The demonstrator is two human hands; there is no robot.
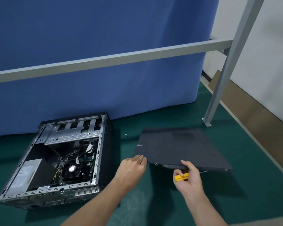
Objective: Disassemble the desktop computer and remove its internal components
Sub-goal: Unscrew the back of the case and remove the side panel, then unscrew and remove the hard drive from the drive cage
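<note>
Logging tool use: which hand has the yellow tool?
The right hand: it holds the tool while pinching the panel at its near edge; the left hand holds only the panel.

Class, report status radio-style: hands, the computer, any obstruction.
Left hand pinches side panel's near edge. Right hand grips same edge, yellow tool in palm. Computer case open, components inside. Panel clear of case.
</note>
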